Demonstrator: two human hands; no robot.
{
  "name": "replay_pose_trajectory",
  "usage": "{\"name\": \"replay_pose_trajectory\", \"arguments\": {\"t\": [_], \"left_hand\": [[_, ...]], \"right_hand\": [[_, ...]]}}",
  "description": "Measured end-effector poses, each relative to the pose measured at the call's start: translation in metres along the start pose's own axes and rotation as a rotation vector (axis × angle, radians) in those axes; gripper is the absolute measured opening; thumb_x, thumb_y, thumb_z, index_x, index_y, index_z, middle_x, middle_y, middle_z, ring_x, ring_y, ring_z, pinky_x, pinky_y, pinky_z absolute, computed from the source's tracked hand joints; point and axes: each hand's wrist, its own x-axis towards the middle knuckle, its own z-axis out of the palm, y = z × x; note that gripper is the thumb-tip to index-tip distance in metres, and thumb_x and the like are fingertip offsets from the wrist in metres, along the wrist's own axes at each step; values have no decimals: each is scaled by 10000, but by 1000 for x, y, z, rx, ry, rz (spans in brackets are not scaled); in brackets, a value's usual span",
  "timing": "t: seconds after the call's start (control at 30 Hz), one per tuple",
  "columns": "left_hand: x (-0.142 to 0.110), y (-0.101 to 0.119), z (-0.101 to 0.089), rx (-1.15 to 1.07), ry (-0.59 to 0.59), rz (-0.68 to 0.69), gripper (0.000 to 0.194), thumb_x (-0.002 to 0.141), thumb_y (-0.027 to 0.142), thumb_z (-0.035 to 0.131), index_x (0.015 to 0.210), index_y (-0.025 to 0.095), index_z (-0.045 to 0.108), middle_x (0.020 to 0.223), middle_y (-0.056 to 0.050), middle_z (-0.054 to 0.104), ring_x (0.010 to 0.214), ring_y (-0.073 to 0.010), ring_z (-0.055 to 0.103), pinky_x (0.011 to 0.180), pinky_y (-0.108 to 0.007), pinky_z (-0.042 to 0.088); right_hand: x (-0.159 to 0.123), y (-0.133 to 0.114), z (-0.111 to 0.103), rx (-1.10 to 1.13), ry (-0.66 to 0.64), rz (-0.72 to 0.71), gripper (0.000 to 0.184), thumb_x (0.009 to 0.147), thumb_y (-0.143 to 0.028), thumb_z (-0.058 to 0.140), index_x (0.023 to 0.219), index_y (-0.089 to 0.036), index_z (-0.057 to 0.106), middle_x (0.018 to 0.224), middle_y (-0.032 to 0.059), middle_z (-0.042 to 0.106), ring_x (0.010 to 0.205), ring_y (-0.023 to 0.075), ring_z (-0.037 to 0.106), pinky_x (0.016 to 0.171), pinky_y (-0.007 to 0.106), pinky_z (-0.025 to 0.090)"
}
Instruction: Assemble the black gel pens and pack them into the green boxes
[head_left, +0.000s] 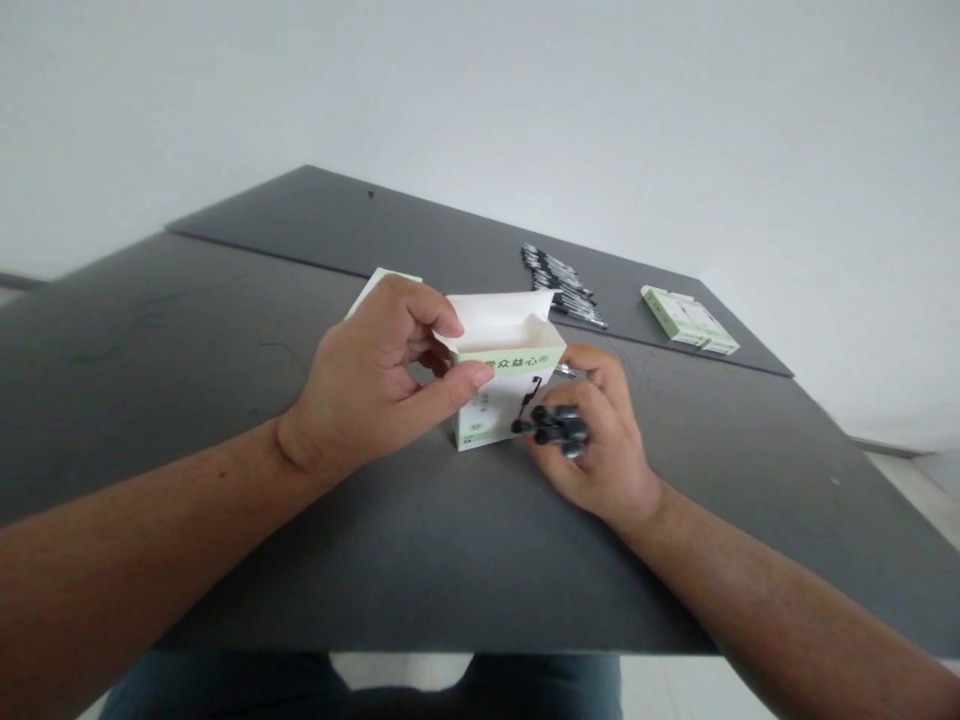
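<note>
A small white and green carton [499, 395] stands upright on the table with its top flap raised. My left hand [390, 365] grips its upper left edge, the thumb on the printed front and the fingers behind. Close by the carton's right side, my right hand [600, 435] is closed around a bundle of black pens [559, 428], their ends pointing toward me. How many pens are in the bundle is hard to tell. Behind my left hand, part of another white and green box [386, 283] shows; the rest is hidden.
Several pens [562, 285] lie in a row farther back on the dark grey table [420, 560]. To the right rest flat green and white cartons [690, 320]. A tiny dark bit [370, 194] lies near the far left edge. A white wall stands behind.
</note>
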Motion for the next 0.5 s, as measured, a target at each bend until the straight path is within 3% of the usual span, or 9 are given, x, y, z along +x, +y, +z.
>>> {"name": "replay_pose_trajectory", "arguments": {"t": [0.07, 0.13, 0.27, 0.33, 0.5], "left_hand": [[0, 0, 0, 17, -23, -13, 318, 927, 279, 888, 1089, 282, 613, 987, 40, 682, 662, -105, 672, 600, -277, 606], [0, 0, 0, 39, -54, -15, 308, 958, 287, 863, 1131, 295, 608, 1021, 39, 705, 697, -115, 700, 643, -298, 616], [0, 2, -1, 40, -107, 66, 318, 992, 326, 853, 1184, 304, 601, 1059, 26, 741, 728, -122, 740, 664, -293, 630], [0, 3, -1, 21, -133, 76, 307, 1007, 380, 841, 1193, 307, 607, 1029, 15, 754, 725, -146, 751, 653, -310, 631], [-3, 0, 2, -45, -132, 28, 313, 1003, 361, 808, 1244, 320, 613, 1030, -11, 757, 721, -185, 747, 656, -357, 618]], "right_hand": [[2, -2, -13, -21, 101, -28, 301, 879, -173, 824, 1057, -313, 627, 1310, 134, 712, 1290, 381, 714, 974, 596, 665], [6, -7, -28, -4, 111, -93, 322, 878, -173, 855, 1065, -328, 645, 1304, 110, 741, 1208, 364, 763, 919, 574, 691], [25, -16, -48, -28, -72, -204, 287, 924, -214, 875, 1103, -317, 676, 1495, 109, 740, 1150, 312, 813, 901, 495, 728], [35, -16, -50, -98, -118, -269, 222, 968, -239, 844, 1100, -317, 685, 1487, 99, 763, 1187, 303, 810, 943, 477, 724], [41, -7, -49, -123, 35, -307, 220, 934, -205, 852, 1068, -264, 688, 1308, 121, 817, 1158, 305, 811, 957, 474, 703]]}}
